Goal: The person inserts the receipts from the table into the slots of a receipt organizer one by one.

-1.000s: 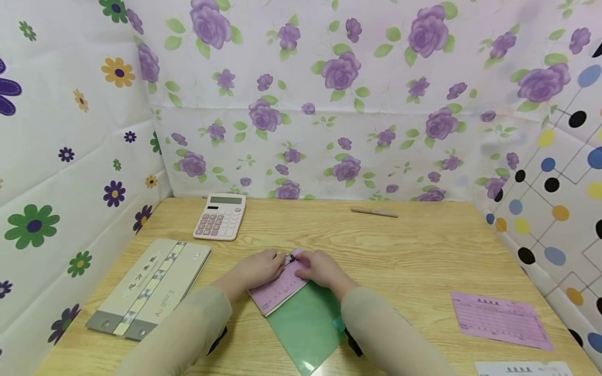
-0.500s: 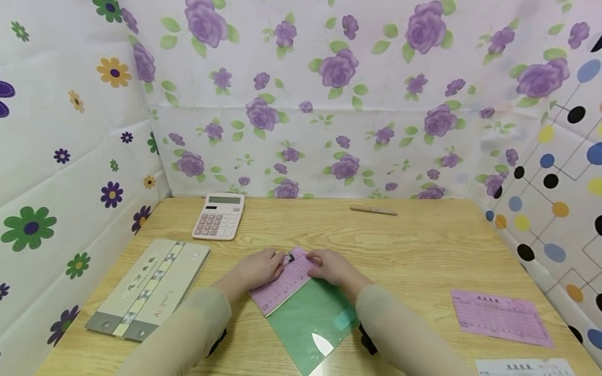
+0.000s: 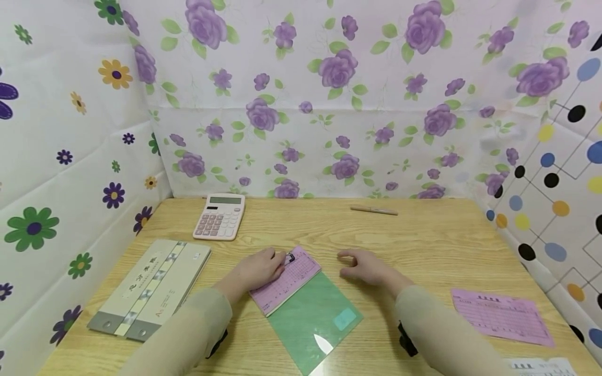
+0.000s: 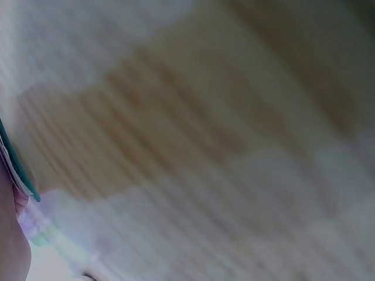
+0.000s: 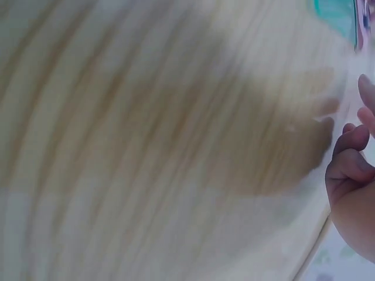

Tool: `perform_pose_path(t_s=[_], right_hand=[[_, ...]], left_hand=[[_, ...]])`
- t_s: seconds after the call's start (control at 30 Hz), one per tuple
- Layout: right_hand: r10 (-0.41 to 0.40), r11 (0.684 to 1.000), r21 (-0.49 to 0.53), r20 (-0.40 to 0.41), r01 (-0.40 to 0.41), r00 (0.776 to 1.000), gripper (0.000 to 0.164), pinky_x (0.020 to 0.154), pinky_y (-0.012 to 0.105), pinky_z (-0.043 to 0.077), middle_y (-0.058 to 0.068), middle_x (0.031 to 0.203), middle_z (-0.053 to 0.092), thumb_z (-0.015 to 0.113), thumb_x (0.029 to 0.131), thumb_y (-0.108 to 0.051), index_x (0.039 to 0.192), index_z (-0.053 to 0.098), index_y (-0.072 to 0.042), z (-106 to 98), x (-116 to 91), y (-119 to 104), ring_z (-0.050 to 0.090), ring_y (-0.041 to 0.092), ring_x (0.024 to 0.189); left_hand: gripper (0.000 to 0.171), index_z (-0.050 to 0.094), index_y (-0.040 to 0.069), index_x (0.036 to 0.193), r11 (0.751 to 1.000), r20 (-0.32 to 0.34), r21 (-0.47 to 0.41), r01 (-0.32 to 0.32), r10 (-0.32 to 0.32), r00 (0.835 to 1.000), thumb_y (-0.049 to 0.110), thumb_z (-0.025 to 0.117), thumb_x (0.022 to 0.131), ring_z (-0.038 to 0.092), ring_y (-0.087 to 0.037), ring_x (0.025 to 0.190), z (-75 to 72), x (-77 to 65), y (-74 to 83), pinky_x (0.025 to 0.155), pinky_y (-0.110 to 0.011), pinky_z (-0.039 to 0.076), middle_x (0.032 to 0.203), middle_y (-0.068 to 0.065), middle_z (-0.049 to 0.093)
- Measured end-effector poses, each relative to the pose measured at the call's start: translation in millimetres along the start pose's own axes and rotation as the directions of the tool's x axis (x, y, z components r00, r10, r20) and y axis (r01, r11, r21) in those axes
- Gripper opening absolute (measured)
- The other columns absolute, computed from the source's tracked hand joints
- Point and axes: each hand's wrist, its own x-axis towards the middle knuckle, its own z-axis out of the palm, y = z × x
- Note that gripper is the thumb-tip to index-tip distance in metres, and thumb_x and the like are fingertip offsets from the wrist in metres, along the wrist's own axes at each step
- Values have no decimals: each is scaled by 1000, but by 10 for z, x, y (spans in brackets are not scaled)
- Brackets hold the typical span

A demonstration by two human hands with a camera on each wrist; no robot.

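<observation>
A stack of pink printed slips [image 3: 291,279] lies over the upper part of a green translucent plastic sheet [image 3: 308,318]. A small dark metal clip [image 3: 289,258] sits at the slips' top edge. My left hand [image 3: 257,270] holds the slips and sheet at their upper left side, its fingertips right at the clip. In the left wrist view, the green and white edges [image 4: 20,175] show beside that hand. My right hand [image 3: 366,267] hovers to the right of the slips, thumb and index finger spread, with nothing between them. A pale teal label [image 3: 345,319] marks the sheet's lower right corner.
On the left lies a beige notebook [image 3: 152,290] with grey trim, and behind it a pink-and-white calculator [image 3: 219,216]. A tan pen [image 3: 373,210] rests near the back edge. One pink slip [image 3: 502,317] and a white slip [image 3: 541,367] are at the right.
My right hand has let go of the slips' upper right side and moved away to the right. The clip, slips and teal label show more fully now. My left hand has stayed in place.
</observation>
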Motion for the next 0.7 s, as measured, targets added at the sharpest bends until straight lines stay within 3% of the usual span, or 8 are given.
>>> perform_pose_path(t_s=[0.17, 0.4, 0.7], right_hand=[[16, 999, -29, -32, -17, 999, 48, 56, 31, 38, 4, 77, 50, 67, 88, -24, 132, 53, -9, -206, -185, 184, 44, 16, 63], [69, 997, -43, -59, -71, 996, 52, 58, 32, 38, 6, 84, 51, 65, 89, -27, 134, 50, -6, -451, -447, 432, 45, 18, 69], [78, 994, -66, -87, -84, 993, 55, 60, 33, 39, 8, 89, 51, 64, 89, -30, 133, 48, -2, -699, -744, 720, 45, 20, 72]], left_hand=[[31, 51, 13, 121, 1000, 15, -17, 22, -22, 1000, 33, 48, 97, 45, -12, 65, -24, -1, 11, 55, -30, 43, 84, -2, 45], [31, 51, 14, 121, 999, 23, -21, 31, -31, 999, 32, 47, 97, 44, -11, 64, -7, 4, 11, 54, -29, 42, 83, -1, 44], [27, 52, 17, 118, 998, 11, -43, 51, -51, 999, 33, 49, 97, 42, -11, 63, 4, 0, 20, 51, -28, 40, 82, -1, 44]])
